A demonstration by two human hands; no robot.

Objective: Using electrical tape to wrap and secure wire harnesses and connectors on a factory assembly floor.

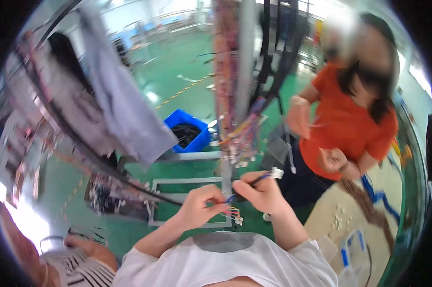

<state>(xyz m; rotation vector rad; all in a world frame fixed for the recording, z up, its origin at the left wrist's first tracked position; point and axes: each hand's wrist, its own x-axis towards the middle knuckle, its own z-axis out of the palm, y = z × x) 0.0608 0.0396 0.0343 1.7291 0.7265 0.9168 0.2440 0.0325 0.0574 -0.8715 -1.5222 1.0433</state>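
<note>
In front of my chest, both hands work on a thin wire bundle. My left hand (201, 205) is closed in a pinch on its blue wire (230, 198), close to where a long black cable (165, 196) comes in from the left. My right hand (263, 193) is closed round the bundle's dark part, thumb on top. A white connector (276, 173) sticks out past its fingers. Below and between the hands hang red and yellow wires (232, 212) with a small white connector (238, 220) at their end.
A person in an orange top (349, 115) stands at the right, hands raised. Ahead rises a grey post (245, 62) with wire bundles. A blue bin (196, 143) of black cables sits on the green floor. At right is a table (316, 217) with small white parts; another person's arm (89, 246) shows lower left.
</note>
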